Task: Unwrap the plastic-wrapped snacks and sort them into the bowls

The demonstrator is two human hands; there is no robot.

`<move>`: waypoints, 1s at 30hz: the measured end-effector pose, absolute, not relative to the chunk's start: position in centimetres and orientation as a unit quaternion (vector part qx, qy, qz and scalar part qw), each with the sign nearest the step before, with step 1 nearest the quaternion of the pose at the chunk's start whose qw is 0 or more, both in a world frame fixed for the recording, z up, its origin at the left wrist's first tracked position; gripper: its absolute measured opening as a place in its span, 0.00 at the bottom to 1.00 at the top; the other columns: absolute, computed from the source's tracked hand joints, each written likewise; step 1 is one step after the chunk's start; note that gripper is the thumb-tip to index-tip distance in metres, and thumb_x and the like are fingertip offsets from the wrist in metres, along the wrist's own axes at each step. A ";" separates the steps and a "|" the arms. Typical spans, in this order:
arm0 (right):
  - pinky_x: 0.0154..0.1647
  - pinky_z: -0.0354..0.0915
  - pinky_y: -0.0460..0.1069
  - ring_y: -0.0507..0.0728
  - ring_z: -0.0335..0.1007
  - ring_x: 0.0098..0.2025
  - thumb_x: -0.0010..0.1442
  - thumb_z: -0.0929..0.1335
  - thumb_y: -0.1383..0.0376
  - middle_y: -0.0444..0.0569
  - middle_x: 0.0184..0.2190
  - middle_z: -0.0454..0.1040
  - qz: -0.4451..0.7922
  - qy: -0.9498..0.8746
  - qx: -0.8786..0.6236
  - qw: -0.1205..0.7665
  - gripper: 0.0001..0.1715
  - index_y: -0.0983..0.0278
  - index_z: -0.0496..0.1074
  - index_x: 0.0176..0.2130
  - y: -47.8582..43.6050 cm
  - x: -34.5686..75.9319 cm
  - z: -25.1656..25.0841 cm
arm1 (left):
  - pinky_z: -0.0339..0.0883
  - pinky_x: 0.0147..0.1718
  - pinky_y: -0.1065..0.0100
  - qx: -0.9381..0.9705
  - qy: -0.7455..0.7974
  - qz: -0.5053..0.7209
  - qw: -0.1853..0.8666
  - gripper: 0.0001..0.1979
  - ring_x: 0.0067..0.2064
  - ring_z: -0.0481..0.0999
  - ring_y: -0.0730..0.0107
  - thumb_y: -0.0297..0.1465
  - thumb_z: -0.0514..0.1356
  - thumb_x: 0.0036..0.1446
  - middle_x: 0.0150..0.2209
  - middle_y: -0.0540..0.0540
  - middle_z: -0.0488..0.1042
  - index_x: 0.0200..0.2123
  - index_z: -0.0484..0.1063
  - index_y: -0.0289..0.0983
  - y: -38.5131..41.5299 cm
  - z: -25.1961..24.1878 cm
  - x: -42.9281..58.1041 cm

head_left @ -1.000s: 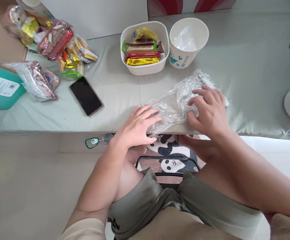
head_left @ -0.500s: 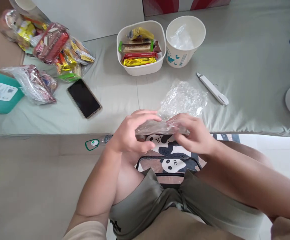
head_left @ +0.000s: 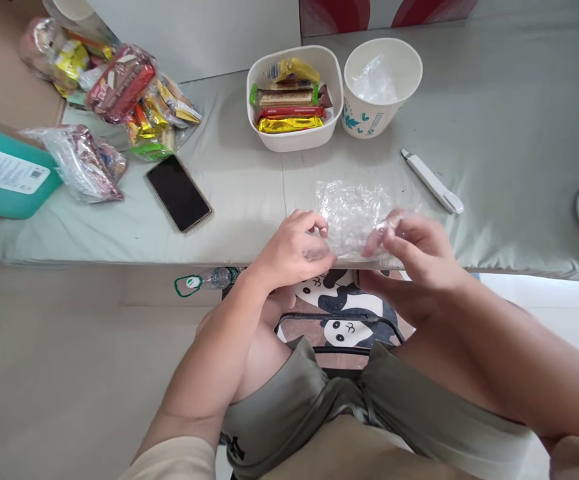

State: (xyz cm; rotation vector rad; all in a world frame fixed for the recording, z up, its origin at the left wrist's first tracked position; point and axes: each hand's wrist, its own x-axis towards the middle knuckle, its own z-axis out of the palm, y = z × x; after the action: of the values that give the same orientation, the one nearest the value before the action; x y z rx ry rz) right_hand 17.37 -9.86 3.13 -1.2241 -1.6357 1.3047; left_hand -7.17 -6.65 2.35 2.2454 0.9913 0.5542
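A crumpled clear plastic bag (head_left: 352,213) lies folded at the near edge of the grey-green table (head_left: 494,133). My left hand (head_left: 294,250) pinches its near left edge, fingers curled. My right hand (head_left: 412,250) grips its near right edge, fingertips pressed on the plastic. Beyond the bag stand a white bowl (head_left: 294,137) filled with wrapped snack bars and a white paper cup (head_left: 382,90) with clear plastic inside.
A white pen-like tool (head_left: 432,181) lies right of the bag. A black phone (head_left: 178,193) lies to the left, with bags of wrapped snacks (head_left: 124,90) and a teal box (head_left: 6,177) beyond. A panda-print bag (head_left: 342,310) sits below the table edge by my knees.
The spread-out plastic bag has been folded into a smaller, compact shape. Both hands moved from pressing flat on it to pinching its near edge. The white tool became uncovered.
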 end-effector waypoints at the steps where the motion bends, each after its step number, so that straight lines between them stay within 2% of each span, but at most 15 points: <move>1: 0.32 0.73 0.55 0.57 0.74 0.29 0.64 0.69 0.46 0.47 0.27 0.77 0.487 -0.618 -0.498 0.364 0.20 0.57 0.69 0.31 -9.7 17.3 3.1 | 0.70 0.48 0.57 0.843 0.376 0.212 0.319 0.12 0.44 0.73 0.63 0.33 0.64 0.60 0.41 0.44 0.77 0.23 0.76 0.40 -6.6 2.3 -7.2; 3: 0.30 0.72 0.54 0.56 0.73 0.27 0.65 0.69 0.44 0.45 0.25 0.75 0.466 -0.592 -0.537 0.380 0.22 0.57 0.65 0.31 -9.3 17.0 3.0 | 0.70 0.51 0.57 0.827 0.373 0.221 0.357 0.14 0.47 0.76 0.62 0.31 0.62 0.61 0.46 0.45 0.79 0.22 0.75 0.39 -6.6 2.3 -7.2; 5: 0.28 0.72 0.53 0.55 0.72 0.25 0.64 0.69 0.44 0.44 0.23 0.74 0.462 -0.572 -0.560 0.382 0.23 0.57 0.64 0.32 -9.0 16.8 2.9 | 0.70 0.52 0.57 0.805 0.374 0.226 0.402 0.11 0.48 0.78 0.63 0.31 0.62 0.60 0.46 0.46 0.82 0.24 0.75 0.39 -6.7 2.4 -7.3; 8: 0.25 0.70 0.52 0.55 0.72 0.23 0.64 0.69 0.45 0.42 0.22 0.73 0.467 -0.551 -0.583 0.371 0.20 0.56 0.63 0.35 -8.8 16.5 2.7 | 0.72 0.43 0.63 0.762 0.415 0.209 0.451 0.03 0.40 0.80 0.67 0.33 0.64 0.56 0.40 0.49 0.84 0.32 0.75 0.40 -6.8 2.7 -7.2; 10: 0.24 0.69 0.52 0.55 0.72 0.22 0.64 0.70 0.49 0.40 0.21 0.73 0.450 -0.550 -0.603 0.362 0.16 0.56 0.64 0.38 -8.7 16.4 2.7 | 0.71 0.37 0.66 0.740 0.443 0.197 0.466 0.08 0.33 0.78 0.71 0.34 0.64 0.56 0.36 0.51 0.84 0.40 0.75 0.41 -6.8 2.8 -7.1; 12: 0.23 0.67 0.52 0.56 0.72 0.20 0.63 0.69 0.53 0.39 0.20 0.73 0.409 -0.558 -0.636 0.343 0.13 0.56 0.66 0.44 -8.8 16.4 2.7 | 0.71 0.36 0.67 0.727 0.461 0.194 0.471 0.14 0.31 0.77 0.72 0.35 0.63 0.58 0.32 0.52 0.84 0.47 0.74 0.41 -6.7 2.8 -7.1; 14: 0.22 0.65 0.53 0.57 0.71 0.19 0.63 0.69 0.57 0.39 0.19 0.73 0.364 -0.573 -0.664 0.314 0.18 0.57 0.66 0.52 -8.8 16.4 2.7 | 0.70 0.34 0.67 0.715 0.481 0.192 0.469 0.16 0.29 0.76 0.72 0.37 0.61 0.61 0.29 0.53 0.83 0.51 0.74 0.40 -6.6 2.7 -7.1; 16: 0.22 0.64 0.53 0.57 0.69 0.19 0.63 0.68 0.59 0.39 0.19 0.74 0.336 -0.592 -0.671 0.294 0.25 0.59 0.65 0.58 -8.8 16.5 2.6 | 0.68 0.32 0.67 0.704 0.501 0.193 0.466 0.18 0.26 0.74 0.72 0.39 0.61 0.62 0.26 0.52 0.82 0.52 0.75 0.38 -6.5 2.6 -7.0; 19: 0.24 0.64 0.53 0.57 0.68 0.19 0.62 0.69 0.60 0.39 0.18 0.74 0.315 -0.612 -0.666 0.288 0.30 0.60 0.65 0.62 -8.7 16.5 2.6 | 0.66 0.29 0.67 0.689 0.526 0.207 0.455 0.17 0.24 0.71 0.73 0.42 0.62 0.61 0.24 0.51 0.80 0.45 0.77 0.37 -6.4 2.4 -7.0; 21: 0.24 0.64 0.53 0.57 0.68 0.19 0.61 0.69 0.60 0.39 0.18 0.75 0.307 -0.616 -0.668 0.283 0.31 0.61 0.66 0.62 -8.6 16.5 2.6 | 0.65 0.28 0.68 0.679 0.545 0.216 0.441 0.15 0.24 0.70 0.74 0.41 0.62 0.61 0.25 0.51 0.80 0.43 0.78 0.36 -6.3 2.2 -6.9; 27: 0.28 0.64 0.54 0.60 0.71 0.23 0.61 0.69 0.58 0.41 0.19 0.75 0.285 -0.622 -0.692 0.229 0.36 0.63 0.63 0.65 -8.4 16.5 2.2 | 0.62 0.26 0.67 0.681 0.580 0.198 0.401 0.14 0.22 0.68 0.73 0.38 0.61 0.63 0.20 0.54 0.75 0.45 0.79 0.36 -5.9 1.7 -6.7; 30: 0.29 0.64 0.55 0.60 0.69 0.25 0.61 0.69 0.56 0.44 0.25 0.77 0.238 -0.644 -0.698 0.205 0.40 0.62 0.58 0.68 -8.4 16.9 1.3 | 0.63 0.28 0.67 0.702 0.586 0.184 0.360 0.11 0.21 0.67 0.73 0.35 0.61 0.63 0.18 0.56 0.71 0.45 0.79 0.37 -5.7 1.5 -6.6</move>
State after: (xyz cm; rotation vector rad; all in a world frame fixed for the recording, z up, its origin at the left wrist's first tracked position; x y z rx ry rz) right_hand 16.89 -8.35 1.30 -1.9450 -1.7952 0.6642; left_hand -6.64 -5.72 1.51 1.8098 1.5116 0.4739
